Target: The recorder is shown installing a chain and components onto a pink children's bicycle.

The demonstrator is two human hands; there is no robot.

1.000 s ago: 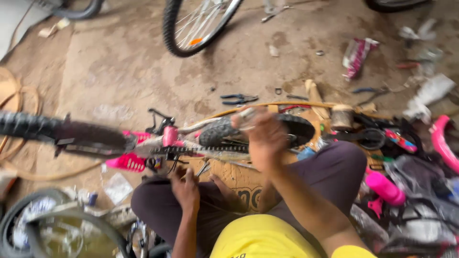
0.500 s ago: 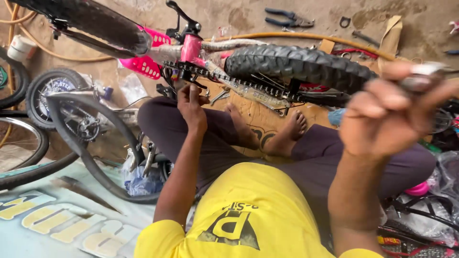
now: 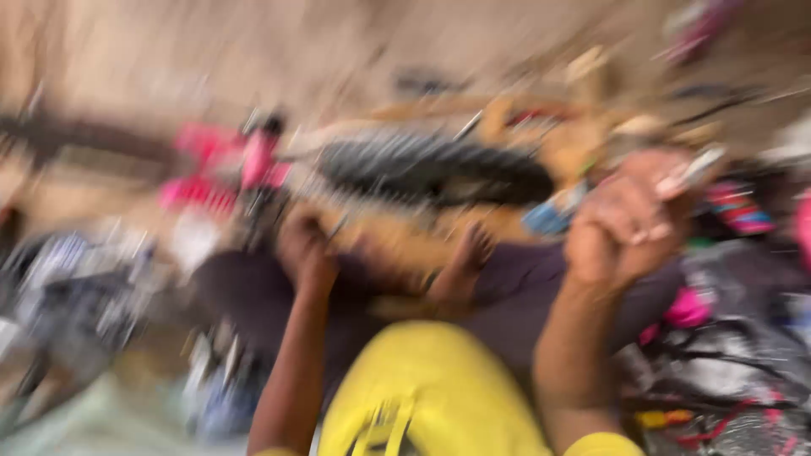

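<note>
Right hand, fist clenched on a small metal tool, has dropped beside the knobby tyre. Left hand stays below the tyre at the pink frame; its grip cannot be made out.

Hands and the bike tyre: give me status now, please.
Left hand low by pink frame. Right hand raised, clenching small metal piece. Black tyre behind. Picture blurred.

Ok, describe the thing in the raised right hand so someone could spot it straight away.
Start at the knobbly black tyre lying across the middle. Follow it right to the raised right hand, closed in a fist. The small silvery metal piece pokes from its top: pale and shiny, though too blurred to identify.
</note>
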